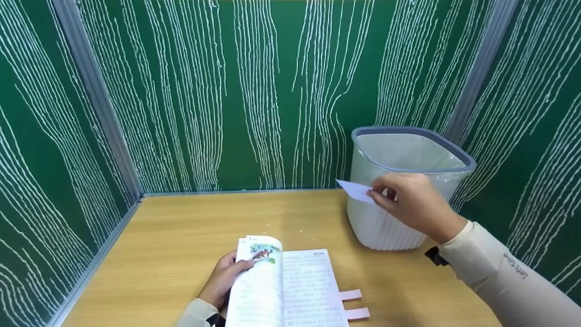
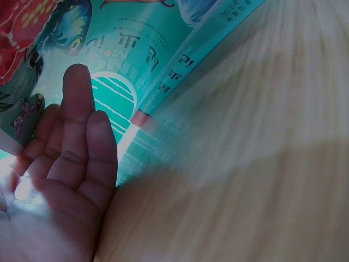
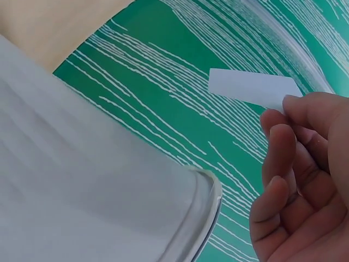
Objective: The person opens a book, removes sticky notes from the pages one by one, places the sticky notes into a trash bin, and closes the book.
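An open book stands at the front of the table, its left pages curving up and a small coloured picture at their top. My left hand grips its left side, thumb over the page and fingers behind the teal cover seen in the left wrist view. Between thumb and fingertips my right hand pinches a small white paper slip. This hand is in front of the bin, just below its rim in the head view. In the right wrist view the slip points away from the fingertips.
The bin has a grey rim and a clear liner, at the back right of the wooden table. Two pinkish paper tabs stick out from the book's right edge. Green walls with white lines enclose the table.
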### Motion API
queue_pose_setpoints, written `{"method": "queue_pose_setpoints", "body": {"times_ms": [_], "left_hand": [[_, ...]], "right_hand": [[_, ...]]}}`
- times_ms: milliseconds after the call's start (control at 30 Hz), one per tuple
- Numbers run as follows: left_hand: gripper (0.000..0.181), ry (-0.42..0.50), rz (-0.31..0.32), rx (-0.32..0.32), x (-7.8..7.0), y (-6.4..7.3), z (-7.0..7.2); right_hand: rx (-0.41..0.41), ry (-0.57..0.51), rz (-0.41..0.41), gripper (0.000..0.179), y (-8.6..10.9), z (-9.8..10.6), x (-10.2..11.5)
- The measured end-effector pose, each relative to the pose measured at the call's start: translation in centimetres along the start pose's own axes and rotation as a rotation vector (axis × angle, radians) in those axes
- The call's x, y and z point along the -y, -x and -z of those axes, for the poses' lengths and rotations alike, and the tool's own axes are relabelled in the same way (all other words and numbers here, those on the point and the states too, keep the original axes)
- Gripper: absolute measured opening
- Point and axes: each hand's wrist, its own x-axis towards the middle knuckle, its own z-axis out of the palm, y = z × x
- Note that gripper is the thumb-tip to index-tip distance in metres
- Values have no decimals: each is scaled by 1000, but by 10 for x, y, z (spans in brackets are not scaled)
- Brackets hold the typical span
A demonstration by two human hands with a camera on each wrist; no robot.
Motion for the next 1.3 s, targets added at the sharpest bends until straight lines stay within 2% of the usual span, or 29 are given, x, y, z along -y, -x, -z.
{"method": "queue_pose_setpoints", "body": {"times_ms": [233, 500, 1033, 1300], "left_hand": [[60, -11, -12, 0, 0, 0, 0], [62, -14, -11, 4, -1, -1, 0], [64, -10, 10, 0, -2, -1, 0], [65, -19, 18, -8, -2, -2, 1]], "right_hand": [[-21, 15, -14, 12, -4, 8, -3], [-97, 83, 17, 8, -12, 19, -8], [-147, 115, -32, 9, -18, 32, -21], [-179, 147, -57, 11, -25, 46, -31]]}}
